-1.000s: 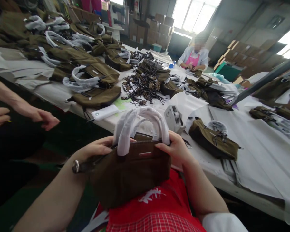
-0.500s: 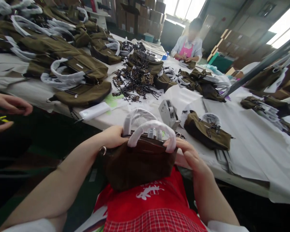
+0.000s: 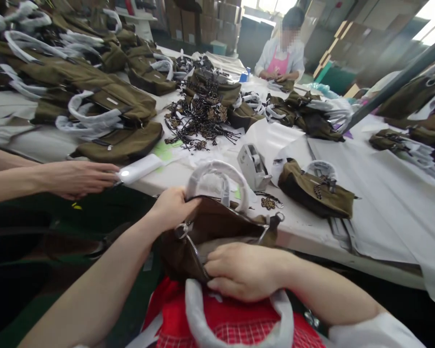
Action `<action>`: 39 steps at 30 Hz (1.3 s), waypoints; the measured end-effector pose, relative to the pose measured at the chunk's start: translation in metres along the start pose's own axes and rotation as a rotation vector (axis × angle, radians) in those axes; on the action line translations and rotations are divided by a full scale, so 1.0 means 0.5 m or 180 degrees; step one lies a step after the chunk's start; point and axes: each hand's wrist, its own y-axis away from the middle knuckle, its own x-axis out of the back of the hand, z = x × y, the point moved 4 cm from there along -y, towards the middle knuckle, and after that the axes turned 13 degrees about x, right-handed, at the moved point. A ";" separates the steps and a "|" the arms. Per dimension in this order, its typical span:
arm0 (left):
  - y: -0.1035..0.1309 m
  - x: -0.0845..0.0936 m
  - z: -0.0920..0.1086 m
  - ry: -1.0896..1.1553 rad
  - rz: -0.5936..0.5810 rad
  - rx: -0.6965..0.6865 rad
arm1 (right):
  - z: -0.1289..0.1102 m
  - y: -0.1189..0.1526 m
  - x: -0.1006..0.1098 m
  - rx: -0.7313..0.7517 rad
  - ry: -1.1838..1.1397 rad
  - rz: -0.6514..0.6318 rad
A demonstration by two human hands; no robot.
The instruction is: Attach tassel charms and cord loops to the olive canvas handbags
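Observation:
An olive-brown handbag (image 3: pixel 177 251) rests against my red apron (image 3: pixel 170 299), its zipped top spread wide. My left hand (image 3: pixel 172 208) grips the far left rim of the bag, thumb over the edge. At the near rim, my right hand (image 3: pixel 244 270) has its fingers curled over the zip edge and partly into the mouth; their tips are hidden. One plastic-wrapped handle (image 3: pixel 217 169) stands up at the far side, while the near handle (image 3: pixel 199 314) hangs down over my apron. On the table just beyond lies a beaded charm (image 3: pixel 268 202).
A tape dispenser (image 3: pixel 253 166) and another handbag (image 3: pixel 313 191) stand on the table (image 3: pixel 377 217). Piled handbags (image 3: pixel 112 104) lie left, tangled charms (image 3: pixel 203 116) centrally. A co-worker's hand (image 3: pixel 83 179) reaches toward a white packet (image 3: pixel 139 170); another person (image 3: pixel 281 58) works opposite.
The bag's mouth has opened and its near handle has flopped down toward me. My right hand moved from the right side to the near rim. The co-worker's hand at left reached toward the packet.

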 end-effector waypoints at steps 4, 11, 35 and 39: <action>-0.022 -0.015 -0.038 0.0756 -0.0126 0.0478 | 0.025 -0.008 -0.022 -0.0046 -0.0912 0.0115; 0.032 -0.056 -0.007 0.2379 -0.0725 0.0480 | 0.148 -0.038 -0.076 -0.1972 -0.3321 0.1353; 0.037 -0.037 -0.016 0.1523 -0.0735 -0.0321 | 0.140 -0.008 -0.025 -0.2250 0.1206 0.1054; 0.042 -0.017 -0.018 0.1102 -0.0481 -0.0441 | 0.136 0.018 -0.031 -0.2520 0.1235 0.0781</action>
